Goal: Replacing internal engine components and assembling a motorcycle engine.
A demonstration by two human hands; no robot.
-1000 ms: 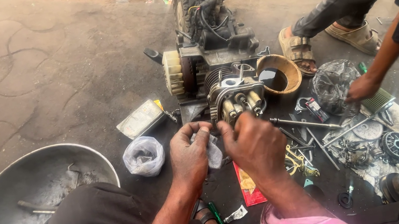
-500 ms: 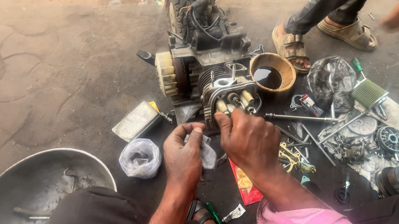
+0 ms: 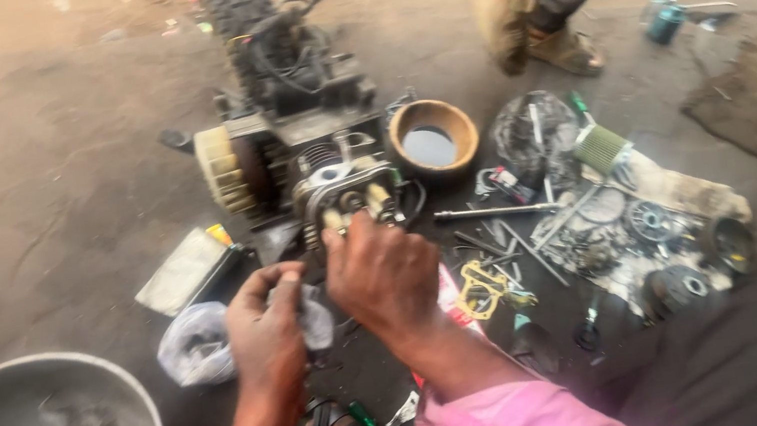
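Bowl (image 3: 433, 138) holding dark liquid, right hand (image 3: 384, 278) fingers touching engine (image 3: 345, 193), left hand (image 3: 266, 332) pinching cloth (image 3: 314, 319)

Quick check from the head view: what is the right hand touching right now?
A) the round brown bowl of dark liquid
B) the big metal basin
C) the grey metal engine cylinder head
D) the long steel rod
C: the right hand has its fingertips on the grey metal engine cylinder head, apart from the bowl beside it.

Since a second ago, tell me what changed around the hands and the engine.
The other person's reaching hand has gone; only their sandalled feet remain. The right hand stays on the engine head, the left hand still grips the small plastic bag. Bowl and loose parts lie unchanged.
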